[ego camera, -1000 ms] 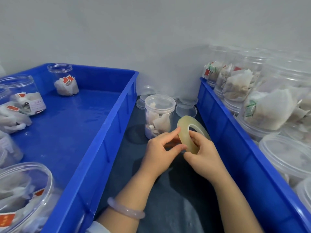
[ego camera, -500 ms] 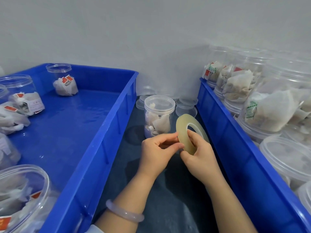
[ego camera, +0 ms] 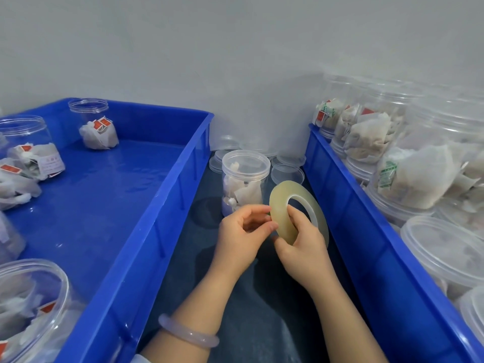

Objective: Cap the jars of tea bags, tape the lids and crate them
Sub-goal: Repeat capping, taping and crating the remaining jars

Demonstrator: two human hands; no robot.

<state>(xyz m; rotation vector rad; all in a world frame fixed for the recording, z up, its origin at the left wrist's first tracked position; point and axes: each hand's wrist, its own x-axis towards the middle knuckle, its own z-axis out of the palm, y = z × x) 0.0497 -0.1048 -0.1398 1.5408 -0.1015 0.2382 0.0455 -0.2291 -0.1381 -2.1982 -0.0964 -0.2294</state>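
Observation:
A clear jar of tea bags (ego camera: 245, 179) with its lid on stands upright on the dark surface between two blue crates. Just in front of it my right hand (ego camera: 301, 244) grips a yellowish roll of clear tape (ego camera: 284, 218), fingers through its core. My left hand (ego camera: 242, 234) pinches at the roll's left rim with thumb and fingertips. Whether a tape end is lifted I cannot tell. The left blue crate (ego camera: 167, 224) holds several uncapped jars of tea bags (ego camera: 95, 124).
The right blue crate (ego camera: 366, 231) is packed with several jars of tea bags (ego camera: 416, 176), some lidded. Loose clear lids (ego camera: 288, 174) lie behind the middle jar against the grey wall. A pale bangle (ego camera: 187, 334) sits on my left wrist.
Both hands and the tape roll have stayed in front of the jar. My left fingers have curled in tighter on the roll's rim.

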